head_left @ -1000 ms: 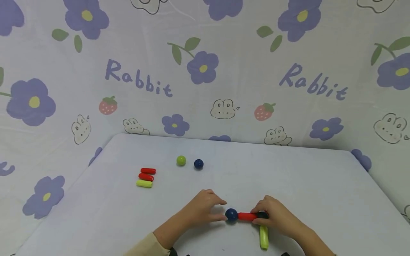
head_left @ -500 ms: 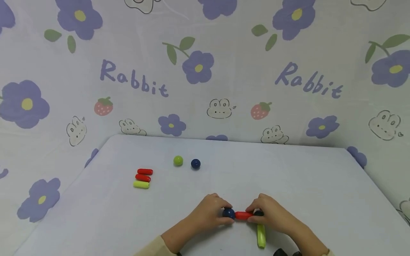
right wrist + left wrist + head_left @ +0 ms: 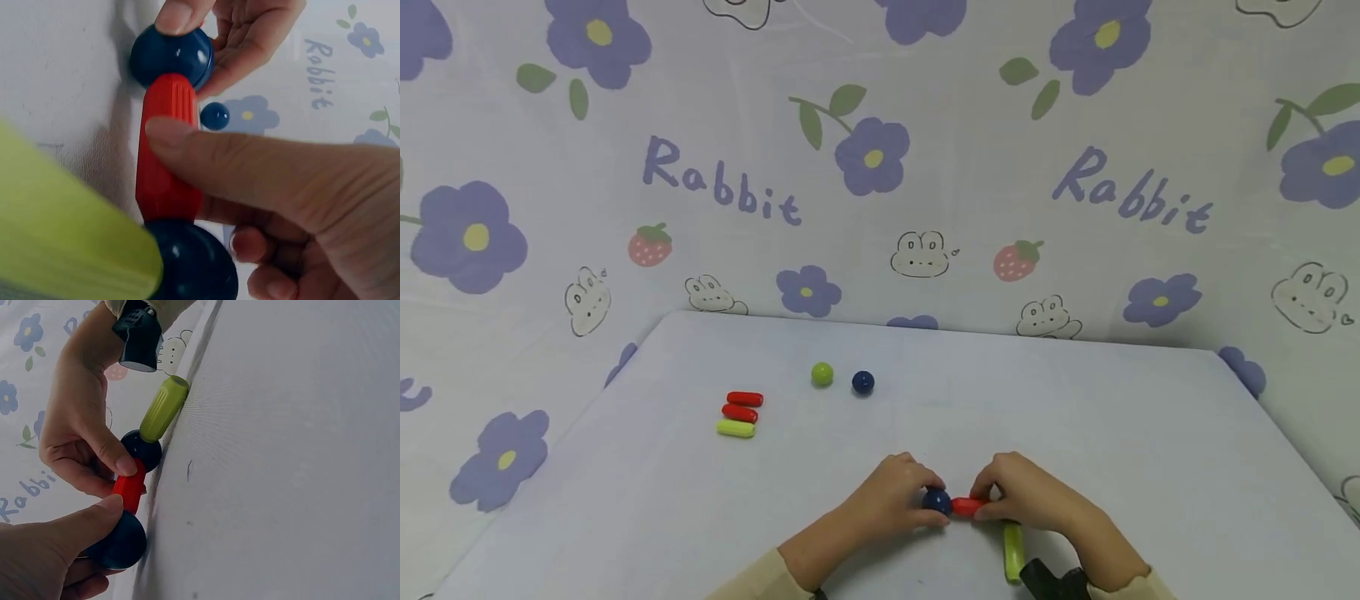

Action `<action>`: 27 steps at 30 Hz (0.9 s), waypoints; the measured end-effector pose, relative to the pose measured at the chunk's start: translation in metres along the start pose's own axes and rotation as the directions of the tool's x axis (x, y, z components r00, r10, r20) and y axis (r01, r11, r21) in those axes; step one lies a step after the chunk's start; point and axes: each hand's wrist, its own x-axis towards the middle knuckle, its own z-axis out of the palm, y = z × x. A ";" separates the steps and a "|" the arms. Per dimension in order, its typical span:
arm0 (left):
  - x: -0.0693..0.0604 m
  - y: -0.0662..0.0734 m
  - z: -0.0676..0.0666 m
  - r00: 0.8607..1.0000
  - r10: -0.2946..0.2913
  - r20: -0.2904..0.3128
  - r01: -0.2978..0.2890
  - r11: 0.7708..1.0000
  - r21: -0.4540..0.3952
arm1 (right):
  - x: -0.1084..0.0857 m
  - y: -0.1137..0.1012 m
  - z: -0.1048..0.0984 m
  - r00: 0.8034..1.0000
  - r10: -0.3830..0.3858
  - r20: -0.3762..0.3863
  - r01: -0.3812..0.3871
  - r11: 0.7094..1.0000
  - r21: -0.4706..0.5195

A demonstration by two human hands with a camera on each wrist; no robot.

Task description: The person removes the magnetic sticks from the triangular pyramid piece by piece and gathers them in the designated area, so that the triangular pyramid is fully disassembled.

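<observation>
A red rod (image 3: 164, 169) joins two dark blue balls in a row. My left hand (image 3: 895, 498) pinches the blue ball (image 3: 120, 542) at the rod's left end between thumb and fingers. With thumb and fingers my right hand (image 3: 1030, 493) grips the red rod. The other blue ball (image 3: 195, 262), at the rod's right end, is hidden by the right hand in the head view. From that ball a yellow-green rod (image 3: 164, 409) sticks out at an angle, toward the near side of the table.
At the back of the white table (image 3: 1075, 417) lie a green ball (image 3: 822, 374) and a loose blue ball (image 3: 863, 383). Two red rods (image 3: 741, 412) and a yellow-green rod (image 3: 736, 428) lie side by side at the left. A patterned cloth (image 3: 970, 167) hangs behind.
My left hand has closed its fingers around the left blue ball, having been spread beside it. My right hand has shifted from the right ball onto the red rod.
</observation>
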 end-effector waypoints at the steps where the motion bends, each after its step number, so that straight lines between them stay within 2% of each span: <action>1: 0.000 -0.001 0.000 1.000 0.003 0.001 -0.003 1.000 0.001 | 0.000 0.000 0.000 1.000 -0.007 0.001 0.007 1.000 0.000; 5: -0.002 -0.005 0.001 1.000 0.016 -0.003 -0.016 1.000 0.001 | 0.002 0.001 0.001 1.000 -0.027 0.006 0.027 1.000 -0.008; 9: -0.005 -0.011 0.000 1.000 0.014 0.006 -0.014 0.999 -0.037 | 0.003 0.002 0.001 0.999 -0.036 0.015 0.036 0.999 0.003; 11: -0.007 -0.014 -0.002 1.000 -0.012 0.005 0.012 0.999 -0.047 | 0.002 0.004 0.000 0.999 -0.033 0.012 0.033 0.999 -0.004; 14: -0.012 -0.020 -0.010 0.996 -0.089 -0.006 0.088 0.992 -0.090 | -0.005 0.010 -0.003 1.000 0.007 -0.006 -0.007 1.000 -0.008; 17: -0.015 -0.026 -0.018 0.989 -0.134 -0.065 0.125 0.983 -0.137 | -0.011 0.016 -0.007 0.999 0.044 -0.025 -0.044 0.999 -0.004; 21: -0.019 -0.030 -0.027 0.981 -0.136 -0.138 0.120 0.986 -0.119 | -0.011 0.019 -0.010 1.000 0.022 -0.013 -0.022 1.000 0.009; 27: -0.017 -0.034 -0.023 0.969 -0.155 -0.191 0.142 0.987 -0.080 | -0.009 0.016 -0.010 0.999 0.032 0.003 -0.032 0.999 0.030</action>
